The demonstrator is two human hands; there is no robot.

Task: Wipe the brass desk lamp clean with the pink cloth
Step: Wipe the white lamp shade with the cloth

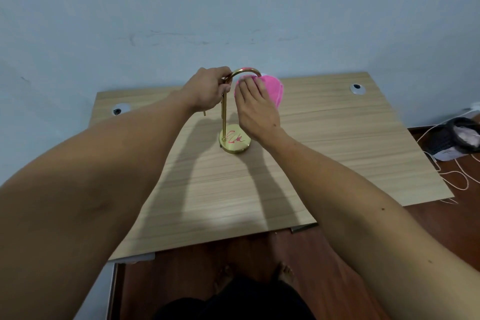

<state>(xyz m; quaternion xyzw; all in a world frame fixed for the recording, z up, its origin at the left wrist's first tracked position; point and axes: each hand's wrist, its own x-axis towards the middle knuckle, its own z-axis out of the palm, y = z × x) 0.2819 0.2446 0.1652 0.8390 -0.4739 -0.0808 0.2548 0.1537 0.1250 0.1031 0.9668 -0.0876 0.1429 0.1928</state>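
The brass desk lamp (224, 117) stands upright near the middle of the wooden desk (337, 138), on a round base (235, 144) marked with pink scribbles. Its thin stem curves over at the top into an arch. My left hand (207, 91) grips the stem just below the left side of the arch. My right hand (255, 109) presses the pink cloth (272, 88) against the right end of the arch, where the lamp's head is hidden under the cloth.
Two round cable grommets (118, 111) (357, 88) sit in the desk's back corners. A pale blue wall rises behind the desk. A dark bag (454, 138) and loose cords (457, 174) lie on the brown floor at the right. My feet show below the desk's front edge.
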